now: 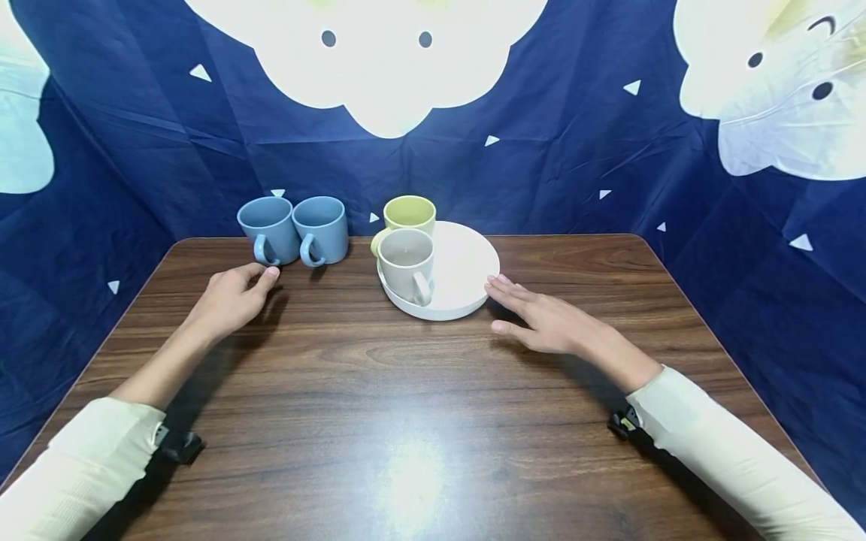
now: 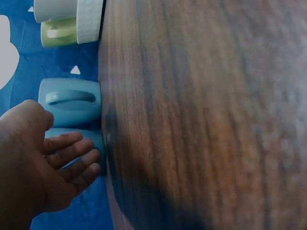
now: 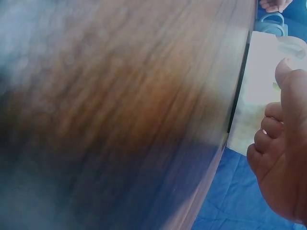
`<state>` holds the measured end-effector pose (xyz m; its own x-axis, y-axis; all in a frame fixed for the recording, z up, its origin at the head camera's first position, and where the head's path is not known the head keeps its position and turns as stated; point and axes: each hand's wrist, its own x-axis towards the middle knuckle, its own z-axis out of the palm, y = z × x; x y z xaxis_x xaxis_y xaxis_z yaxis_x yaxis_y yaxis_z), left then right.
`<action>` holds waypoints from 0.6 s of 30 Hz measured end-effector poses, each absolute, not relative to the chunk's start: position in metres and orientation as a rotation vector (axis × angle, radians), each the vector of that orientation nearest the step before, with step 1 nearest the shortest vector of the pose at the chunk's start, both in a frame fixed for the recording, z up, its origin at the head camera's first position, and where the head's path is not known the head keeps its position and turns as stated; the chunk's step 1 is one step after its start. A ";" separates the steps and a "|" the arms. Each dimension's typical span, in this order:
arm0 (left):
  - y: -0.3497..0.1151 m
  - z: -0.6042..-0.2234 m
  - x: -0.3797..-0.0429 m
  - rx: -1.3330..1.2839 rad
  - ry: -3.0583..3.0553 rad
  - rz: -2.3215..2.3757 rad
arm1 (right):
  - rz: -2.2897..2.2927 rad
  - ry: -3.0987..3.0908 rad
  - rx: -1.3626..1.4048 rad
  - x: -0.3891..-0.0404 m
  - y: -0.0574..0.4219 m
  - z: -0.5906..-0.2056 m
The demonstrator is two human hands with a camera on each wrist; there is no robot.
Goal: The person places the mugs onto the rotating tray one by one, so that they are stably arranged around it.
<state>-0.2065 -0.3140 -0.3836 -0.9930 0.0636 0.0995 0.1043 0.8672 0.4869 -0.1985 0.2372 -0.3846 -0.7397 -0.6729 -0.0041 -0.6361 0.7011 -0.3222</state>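
My left hand is at the handle of the left blue mug, thumb and fingers apart and loosely bent. Whether a fingertip touches that handle is hard to tell. In the left wrist view, the left hand covers much of this mug, and the other blue mug shows its handle. My right hand has its fingers extended at the right rim of a round white tray; contact is unclear. On the tray's left side a light grey mug stands in front of a yellow-green mug, partly hiding it.
The second blue mug stands upright close beside the left one. All these things are near the far edge of the wooden table. A dark blue cloth with white cloud shapes hangs behind and around the table.
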 end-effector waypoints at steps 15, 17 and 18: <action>-0.325 -0.383 -0.210 -0.009 -2.888 -0.916 | -0.486 2.777 -1.086 -0.193 0.231 -0.383; -0.327 -0.383 -0.211 0.008 -2.875 -0.929 | -0.487 2.774 -1.084 -0.193 0.230 -0.383; -0.328 -0.384 -0.211 0.017 -2.867 -0.933 | -0.485 2.773 -1.084 -0.192 0.229 -0.383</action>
